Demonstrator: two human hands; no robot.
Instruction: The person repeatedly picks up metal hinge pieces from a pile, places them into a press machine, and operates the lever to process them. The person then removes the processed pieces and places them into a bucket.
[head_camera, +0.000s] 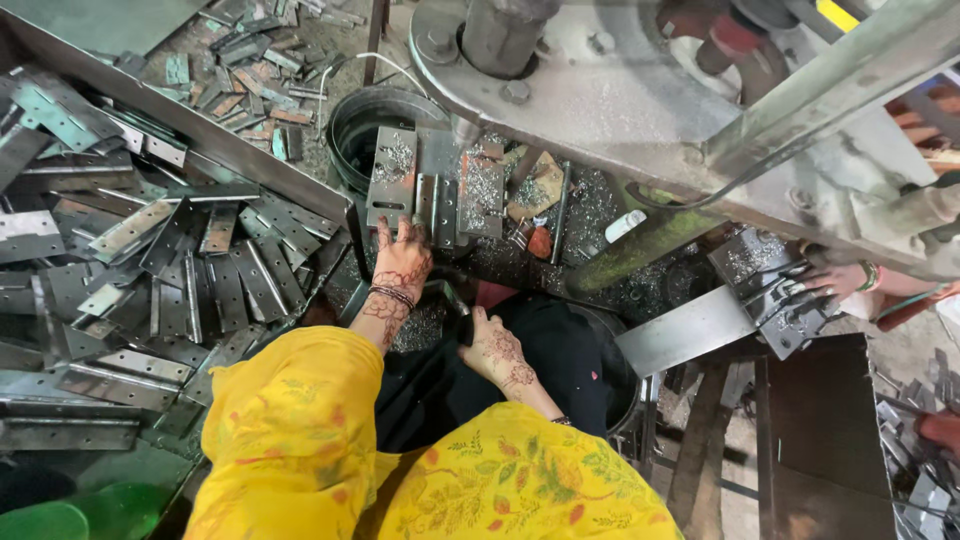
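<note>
Here, the left hand (402, 262) lies flat with fingers spread, pressing a grey folded steel hinge (436, 210) against the shaving-strewn press bed (590, 215) just ahead to steady it, while the right hand (492, 350), nearer the body, curls around a dark handle (463, 322).

A heap of flat metal hinges (150, 260) fills the tray at left, beside a round metal bucket (375, 115). Green tubs (70, 515) sit at the lower left corner. Another person's hand (835, 280) rests on a metal block at right.

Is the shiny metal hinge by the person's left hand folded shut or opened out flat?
Opened flat: the hinge shows both leaves spread either side of its middle barrel, beside the left hand.
</note>
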